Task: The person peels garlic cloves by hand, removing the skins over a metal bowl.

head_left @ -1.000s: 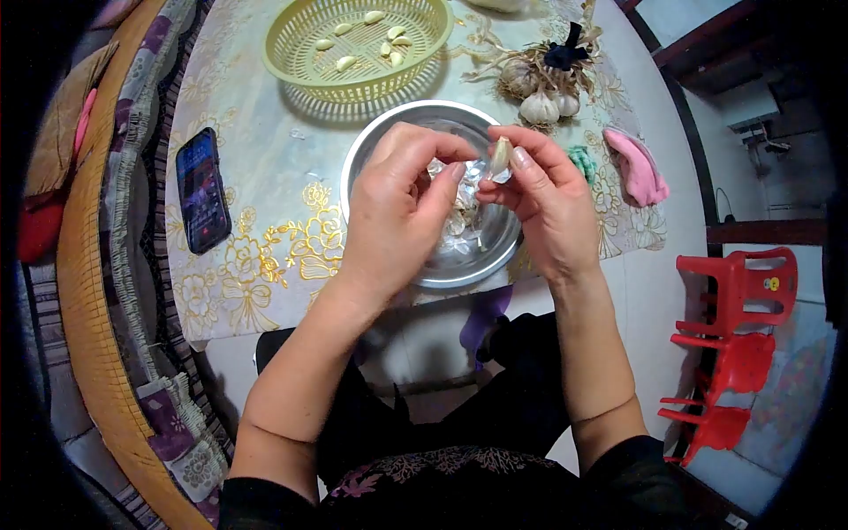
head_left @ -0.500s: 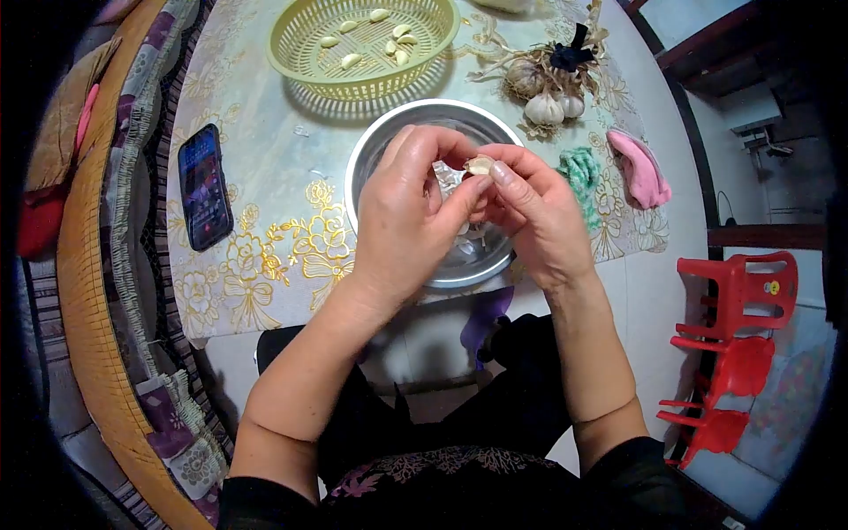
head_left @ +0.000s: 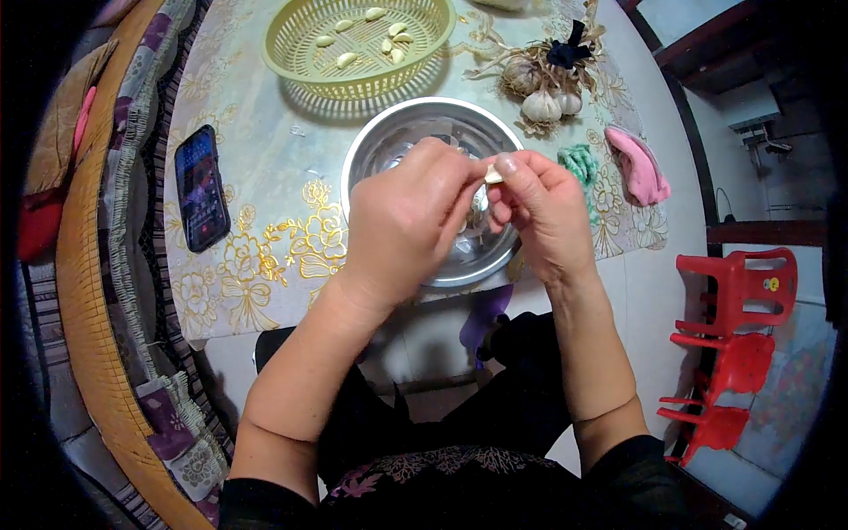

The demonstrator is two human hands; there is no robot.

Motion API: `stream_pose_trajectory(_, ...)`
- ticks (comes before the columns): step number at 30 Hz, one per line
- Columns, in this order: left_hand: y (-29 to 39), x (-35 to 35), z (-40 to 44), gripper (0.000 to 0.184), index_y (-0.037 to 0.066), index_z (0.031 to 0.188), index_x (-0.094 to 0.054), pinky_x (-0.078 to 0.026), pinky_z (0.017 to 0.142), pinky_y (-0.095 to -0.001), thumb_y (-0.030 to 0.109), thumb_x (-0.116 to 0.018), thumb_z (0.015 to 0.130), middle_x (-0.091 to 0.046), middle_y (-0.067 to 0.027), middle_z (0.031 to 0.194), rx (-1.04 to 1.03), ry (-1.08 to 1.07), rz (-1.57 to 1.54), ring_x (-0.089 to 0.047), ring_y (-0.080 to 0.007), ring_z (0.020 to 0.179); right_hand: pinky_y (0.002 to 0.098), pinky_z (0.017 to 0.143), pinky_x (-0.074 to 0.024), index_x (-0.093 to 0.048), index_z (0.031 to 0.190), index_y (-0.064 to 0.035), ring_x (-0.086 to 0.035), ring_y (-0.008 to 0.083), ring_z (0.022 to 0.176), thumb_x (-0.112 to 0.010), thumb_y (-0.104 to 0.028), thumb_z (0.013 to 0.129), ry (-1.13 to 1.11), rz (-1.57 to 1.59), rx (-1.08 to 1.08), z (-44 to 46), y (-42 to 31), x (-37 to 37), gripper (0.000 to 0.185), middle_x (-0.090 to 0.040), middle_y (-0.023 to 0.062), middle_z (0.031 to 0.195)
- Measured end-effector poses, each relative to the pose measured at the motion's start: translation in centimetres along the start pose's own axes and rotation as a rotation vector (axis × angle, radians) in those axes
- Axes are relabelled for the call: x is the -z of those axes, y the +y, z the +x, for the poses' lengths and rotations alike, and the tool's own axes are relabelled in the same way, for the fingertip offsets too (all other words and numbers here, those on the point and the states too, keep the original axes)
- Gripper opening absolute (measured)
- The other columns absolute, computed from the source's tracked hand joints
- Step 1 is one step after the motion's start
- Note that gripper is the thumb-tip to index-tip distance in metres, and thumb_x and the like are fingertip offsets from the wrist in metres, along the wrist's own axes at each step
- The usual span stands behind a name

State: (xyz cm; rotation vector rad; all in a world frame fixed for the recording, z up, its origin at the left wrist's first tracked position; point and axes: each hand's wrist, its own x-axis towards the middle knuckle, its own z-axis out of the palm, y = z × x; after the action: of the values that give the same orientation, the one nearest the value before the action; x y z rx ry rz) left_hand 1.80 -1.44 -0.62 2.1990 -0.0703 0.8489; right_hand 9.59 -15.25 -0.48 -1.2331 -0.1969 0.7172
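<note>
A pale garlic clove (head_left: 494, 176) is pinched between the thumb and fingers of my right hand (head_left: 543, 199), over the metal bowl (head_left: 353, 159). My left hand (head_left: 411, 212) is closed, its back to the camera, with its fingertips at the clove's left end; its thumb is mostly hidden. Garlic skins (head_left: 477, 208) lie in the bowl below, partly covered by my hands. Beyond the bowl, several peeled cloves (head_left: 346, 60) rest in a yellow-green plastic basket (head_left: 353, 88). Whole garlic bulbs (head_left: 541, 107) with dry stalks, bound by a black tie (head_left: 568, 49), lie at the right back.
A phone (head_left: 201, 188) lies at the left of the flowered tablecloth (head_left: 265, 291). Right of the bowl are a green knitted piece (head_left: 579, 168) and a pink cloth (head_left: 638, 168). Red plastic chairs (head_left: 738, 287) stand on the floor to the right.
My left hand has turned so its back faces up, and its thumb has gone from view. The clove has shifted slightly right and down in my right fingers.
</note>
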Motion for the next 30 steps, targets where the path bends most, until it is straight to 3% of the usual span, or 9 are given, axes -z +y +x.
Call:
stream_pose_trajectory(6,-0.2,0.1,0.0,0.014,0.008,0.076,-0.053,-0.043,0.049,-0.0344,0.009,-0.066,0.070,-0.050,-0.0070,0.074,-0.094,0.026,0.138,-0.055,-0.0248,0.058,0.0188,0.052,-0.0457,-0.061,0.085,-0.0009,-0.053,0.0058,0.056,-0.064,-0.021,0.086,0.012,-0.122,-0.004,-0.5,-0.2,-0.5,0.020,-0.060,0.0017,0.069)
stream_pose_trajectory(12,-0.1,0.2,0.0,0.016,0.008,0.075,-0.051,-0.043,0.048,-0.0345,0.009,-0.066,0.070,-0.049,-0.0069,0.073,-0.064,0.047,0.139,-0.055,-0.0252,0.057,0.0191,0.059,-0.0483,-0.064,0.096,0.0015,-0.058,0.0068,0.064,-0.060,-0.018,0.089,-0.009,-0.172,0.142,-0.4,0.1,-1.0,0.021,-0.063,0.0033,0.077)
stream_pose_trajectory(18,-0.2,0.1,0.1,0.013,0.007,0.076,-0.052,-0.044,0.049,-0.0327,0.005,-0.064,0.070,-0.052,-0.0068,0.072,0.047,0.094,0.039,-0.055,-0.0245,0.056,0.0203,0.061,-0.0494,-0.061,0.105,0.0022,-0.060,0.0084,0.065,-0.059,-0.017,0.089,-0.106,-0.303,0.134,-0.4,-0.4,-0.3,0.025,-0.064,0.0055,0.082)
stream_pose_trajectory(21,-0.9,0.9,0.4,0.010,0.005,0.077,-0.054,-0.043,0.050,-0.0313,0.004,-0.062,0.072,-0.053,-0.0070,0.071,0.188,0.155,-0.004,-0.054,-0.0225,0.057,0.0208,0.060,-0.0496,-0.055,0.111,0.0030,-0.060,0.0097,0.065,-0.058,-0.015,0.089,-0.251,-0.145,0.025,-0.8,-1.5,-0.3,0.029,-0.065,0.0087,0.086)
stream_pose_trajectory(24,-0.9,1.9,0.8,0.007,0.004,0.076,-0.055,-0.042,0.051,-0.0301,0.005,-0.062,0.076,-0.053,-0.0081,0.070,0.384,0.125,-0.102,-0.053,-0.0222,0.057,0.0224,0.063,-0.0515,-0.052,0.111,0.0027,-0.061,0.0110,0.067,-0.057,-0.015,0.090,-0.196,-0.018,0.016,-0.5,-1.3,0.1,0.028,-0.065,0.0124,0.090)
stream_pose_trajectory(27,-0.6,0.9,0.6,0.008,0.004,0.076,-0.055,-0.042,0.051,-0.0305,0.005,-0.063,0.076,-0.053,-0.0082,0.069,0.245,0.063,-0.023,-0.053,-0.0231,0.058,0.0249,0.066,-0.0535,-0.054,0.103,0.0013,-0.062,0.0126,0.070,-0.057,-0.016,0.090,-0.130,0.143,0.013,0.1,-0.7,0.7,0.022,-0.065,0.0151,0.094)
stream_pose_trajectory(30,-0.3,0.5,0.2,0.008,0.004,0.080,-0.056,-0.043,0.051,-0.0312,0.003,-0.063,0.076,-0.055,-0.0079,0.075,0.234,0.012,-0.039,-0.054,-0.0237,0.058,0.0269,0.069,-0.0545,-0.054,0.100,0.0001,-0.063,0.0137,0.072,-0.057,-0.016,0.090,-0.077,0.182,0.039,0.2,-0.7,0.8,0.020,-0.064,0.0141,0.095)
